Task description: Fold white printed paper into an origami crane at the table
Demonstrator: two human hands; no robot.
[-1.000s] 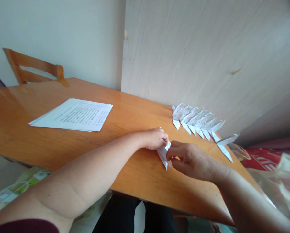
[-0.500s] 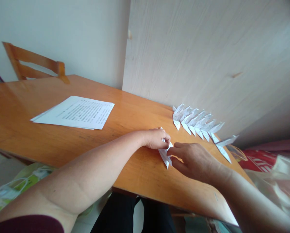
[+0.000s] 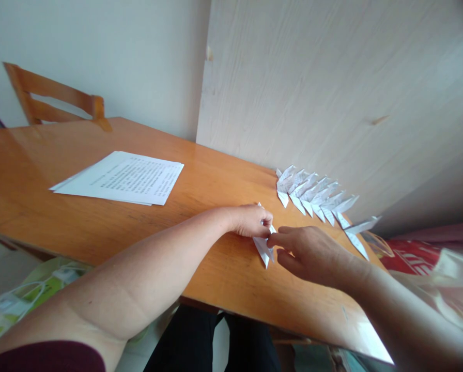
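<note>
A folded white paper piece (image 3: 262, 250), long and pointed at its lower end, lies on the wooden table in front of me. My left hand (image 3: 252, 220) is closed on its upper part, fingers curled over it, so much of the fold is hidden. From the right, my right hand (image 3: 303, 250) reaches in with its forefinger touching the paper's right side. Its thumb stays apart from the forefinger, just beside the paper. Beyond the hands, a row of several similar folded paper pieces (image 3: 311, 190) stands along the panel, with one folded piece (image 3: 357, 243) separate at the right end.
A stack of printed sheets (image 3: 138, 178) lies on the left of the table (image 3: 212, 178). Behind it stands a wooden chair (image 3: 61, 98). A pale wood panel (image 3: 293, 77) borders the far side. Red and pale bags (image 3: 413, 256) are beyond the right edge.
The right hand's thumb has drawn slightly away from the paper, while the forefinger stays on it. The left hand keeps its hold. The view has shifted a little.
</note>
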